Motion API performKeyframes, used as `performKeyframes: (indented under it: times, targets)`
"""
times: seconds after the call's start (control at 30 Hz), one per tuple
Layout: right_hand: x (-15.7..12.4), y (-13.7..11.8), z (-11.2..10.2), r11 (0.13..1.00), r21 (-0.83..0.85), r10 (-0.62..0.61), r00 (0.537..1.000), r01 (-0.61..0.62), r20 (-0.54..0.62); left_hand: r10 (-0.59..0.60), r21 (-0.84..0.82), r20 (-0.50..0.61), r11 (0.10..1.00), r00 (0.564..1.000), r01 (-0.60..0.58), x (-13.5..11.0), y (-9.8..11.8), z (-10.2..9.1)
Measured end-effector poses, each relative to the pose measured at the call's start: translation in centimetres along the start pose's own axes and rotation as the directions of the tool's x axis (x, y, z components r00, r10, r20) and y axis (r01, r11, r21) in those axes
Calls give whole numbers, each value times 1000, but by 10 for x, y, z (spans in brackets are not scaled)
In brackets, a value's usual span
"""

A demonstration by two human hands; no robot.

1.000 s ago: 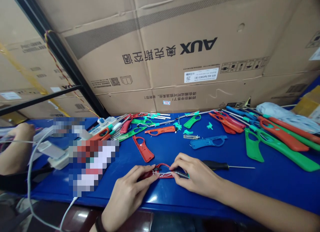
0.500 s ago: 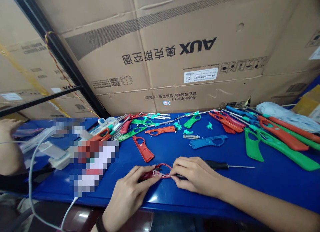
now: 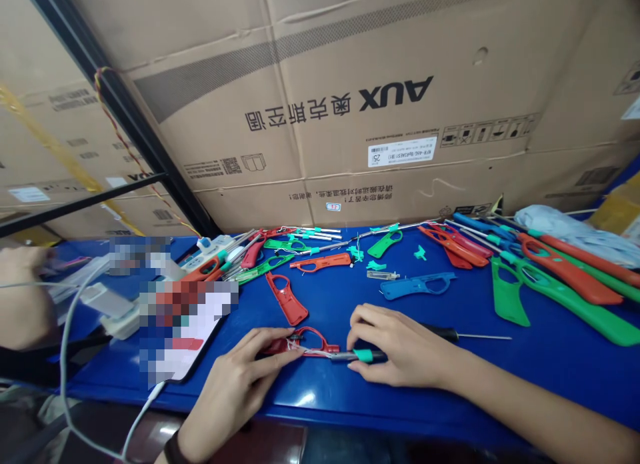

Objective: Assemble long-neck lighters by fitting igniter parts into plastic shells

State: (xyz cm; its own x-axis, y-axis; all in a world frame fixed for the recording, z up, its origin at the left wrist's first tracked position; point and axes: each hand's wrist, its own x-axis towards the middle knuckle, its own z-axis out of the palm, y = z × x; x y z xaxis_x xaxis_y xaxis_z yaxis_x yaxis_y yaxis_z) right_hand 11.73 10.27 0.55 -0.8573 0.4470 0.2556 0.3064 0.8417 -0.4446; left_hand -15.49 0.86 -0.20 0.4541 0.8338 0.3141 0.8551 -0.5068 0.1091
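My left hand (image 3: 240,377) pinches the grip end of an open red lighter handle half (image 3: 327,349) near the table's front edge. Thin white wires (image 3: 309,350) run from inside this shell to a dark metal lighter tube (image 3: 342,357). A green plastic collar (image 3: 363,355) sits around the tube. My right hand (image 3: 400,347) has its fingers closed on the tube just behind the collar and hides the tube's far part. Behind that hand lies a black-handled screwdriver (image 3: 484,337). Another red handle half (image 3: 289,303) rests beyond my left hand.
A blue handle half (image 3: 415,287) and a clear small part (image 3: 382,275) lie farther back. Several lighters and green shells (image 3: 507,294) are piled right. A phone (image 3: 210,331), power strip (image 3: 120,321) and another person's hand (image 3: 25,297) are left. Cardboard (image 3: 325,51) stands behind.
My left hand has shifted left with the red handle half. The fingers of my right hand are now away from the shell, and the tube with its green collar has come into view.
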Motion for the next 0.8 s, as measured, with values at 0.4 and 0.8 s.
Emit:
performKeyframes:
  times: [0.4,0.8]
  targets:
    - [0,-4,6,986,-165,31,999,-24,42,-62,-119,-185,992,981,40,5,9,12]
    - [0,-5,7,993,-90,75,996,-71,48,-113,-239,-126,968,986,80,26,32,12]
